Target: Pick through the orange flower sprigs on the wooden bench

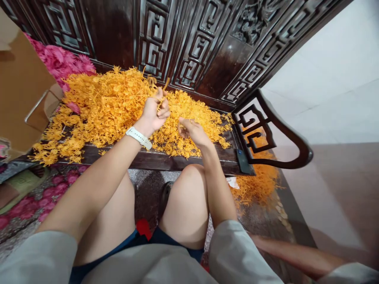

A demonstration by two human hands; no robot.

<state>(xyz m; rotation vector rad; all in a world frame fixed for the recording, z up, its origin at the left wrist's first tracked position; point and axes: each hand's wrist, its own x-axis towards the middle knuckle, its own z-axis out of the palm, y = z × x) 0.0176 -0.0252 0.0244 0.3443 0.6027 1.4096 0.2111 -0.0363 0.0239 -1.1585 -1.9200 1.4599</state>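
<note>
A wide heap of yellow-orange plastic flower pieces [100, 106] with thin, spiky petals covers the dark wooden bench seat [177, 161]. Above the heap, my left hand [155, 110] is closed, a pale watch [138, 138] on its wrist. A thin orange flower piece [166, 84] sticks up from between its fingers. My right hand [192, 130] is low over the right part of the heap, fingers curled together. Whatever is between those fingertips is hidden against the yellow pieces.
The carved bench back [192, 47] rises behind the heap, and a curved armrest [296, 154] bounds its right end. A dark phone [243, 161] lies by the armrest. Pink flowers [65, 63] are piled at left. Orange pieces [257, 181] lie at right. Another person's arm [296, 252] reaches in.
</note>
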